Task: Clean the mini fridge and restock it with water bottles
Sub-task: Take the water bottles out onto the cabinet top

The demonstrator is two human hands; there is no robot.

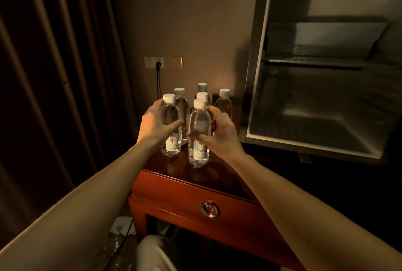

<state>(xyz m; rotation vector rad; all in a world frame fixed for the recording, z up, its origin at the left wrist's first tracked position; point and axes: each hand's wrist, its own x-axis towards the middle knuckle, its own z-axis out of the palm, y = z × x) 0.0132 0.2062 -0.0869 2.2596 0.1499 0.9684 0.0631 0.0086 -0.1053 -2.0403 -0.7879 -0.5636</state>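
While both your arms reach forward over the wooden side table, each hand has taken hold of a water bottle standing on its top. Your left hand wraps round the front left bottle from the left side, the thumb lying across the clear body just above the label and the fingers curled behind it. Your right hand grasps the front right bottle from the right, the thumb pressed against its front near the label and the fingers hidden round the back. Both bottles are upright, white caps on, and their bases look to be on the tabletop, though you cannot tell for sure whether either is lifted clear. Four more bottles stand close behind them, toward the wall. To the right, the mini fridge stands open, showing a wire shelf across the middle and a pale inner floor. On the wall behind the table, a black plug sits in a wall socket. A dark curtain hangs at the left.
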